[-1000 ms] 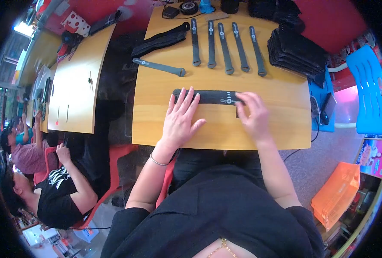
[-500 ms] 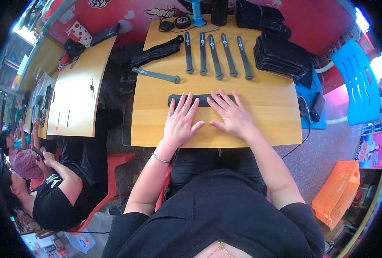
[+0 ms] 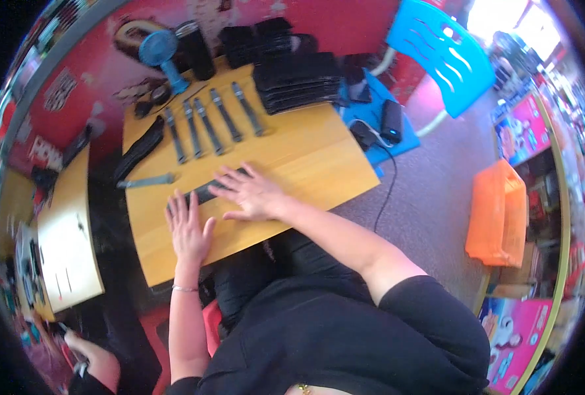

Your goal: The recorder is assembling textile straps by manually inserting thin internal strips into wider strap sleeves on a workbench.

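Observation:
A dark, flat fabric strip [image 3: 204,192] lies across the near part of the wooden table [image 3: 292,155]. My left hand [image 3: 190,232] rests on its left end, fingers stretched out and apart. Over its right part my right hand [image 3: 253,195] lies flat with spread fingers, covering some of the strip. Both hands are open and neither grips anything. Beyond them, several slim grey straps [image 3: 226,120] lie side by side, each with a pale mark near its far end. One more grey strap [image 3: 146,181] lies crosswise to the left of the strip.
Black folded bands [image 3: 141,148] lie at the table's left edge. A stack of black folded fabric [image 3: 297,82] stands at the back right; a blue fan [image 3: 167,62] is at the back. Right are a blue chair [image 3: 440,49], a cable and an orange crate [image 3: 496,214]. Another person sits left.
My view has swung to the right and tilted, so the table appears slanted and further left. Both hands stay spread flat on the dark strip.

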{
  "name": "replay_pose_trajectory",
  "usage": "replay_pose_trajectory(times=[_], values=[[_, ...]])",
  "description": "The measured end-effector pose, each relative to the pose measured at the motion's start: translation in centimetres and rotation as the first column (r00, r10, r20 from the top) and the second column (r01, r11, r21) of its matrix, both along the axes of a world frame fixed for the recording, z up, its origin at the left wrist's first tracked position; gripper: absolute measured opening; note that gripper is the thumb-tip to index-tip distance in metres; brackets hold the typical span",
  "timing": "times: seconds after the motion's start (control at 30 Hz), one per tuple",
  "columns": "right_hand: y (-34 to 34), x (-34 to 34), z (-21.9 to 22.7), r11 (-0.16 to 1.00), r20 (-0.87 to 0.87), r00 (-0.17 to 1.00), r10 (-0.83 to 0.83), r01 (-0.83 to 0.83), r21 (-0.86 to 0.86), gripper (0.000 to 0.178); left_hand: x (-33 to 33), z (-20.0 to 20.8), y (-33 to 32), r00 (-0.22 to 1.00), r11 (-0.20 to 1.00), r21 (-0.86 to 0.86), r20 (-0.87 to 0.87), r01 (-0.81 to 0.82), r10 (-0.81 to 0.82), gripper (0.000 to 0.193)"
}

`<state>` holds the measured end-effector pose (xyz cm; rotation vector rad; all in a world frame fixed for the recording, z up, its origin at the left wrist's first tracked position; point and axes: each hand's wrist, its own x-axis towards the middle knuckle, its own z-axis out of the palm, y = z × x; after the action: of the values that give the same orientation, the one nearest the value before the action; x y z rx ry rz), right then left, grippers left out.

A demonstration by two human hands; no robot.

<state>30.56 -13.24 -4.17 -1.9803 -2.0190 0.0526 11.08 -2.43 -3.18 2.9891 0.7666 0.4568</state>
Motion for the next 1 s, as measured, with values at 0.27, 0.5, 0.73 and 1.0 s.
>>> replay_pose_trajectory(times=[0.27,0.5,0.73,1.0], values=[[-0.5,0.6,-0.5,0.996,-0.075,0.997,0.03,-0.024,0.081,0.073,0.4,-0.9,0.6,0.999,0.998,-0.039,-0.024,-0.039,0.038,0.076],[-0.5,0.6,-1.0,0.989,-0.139,0.99,0.027,-0.006,0.147,0.077,-0.1,-1.7,1.0,0.989,0.994,0.016,-0.093,-0.113,0.114,0.077],[-0.5,0.8,-0.8,0.991,-0.162,0.987,0.024,-0.002,0.134,0.078,0.1,-1.6,0.8,0.991,0.991,-0.055,-0.067,-0.122,0.118,0.073],[-0.7,1.0,-0.7,0.987,-0.175,0.985,0.003,0.026,0.158,0.077,0.8,-0.7,0.2,0.986,0.986,-0.083,-0.096,-0.143,0.135,0.072]])
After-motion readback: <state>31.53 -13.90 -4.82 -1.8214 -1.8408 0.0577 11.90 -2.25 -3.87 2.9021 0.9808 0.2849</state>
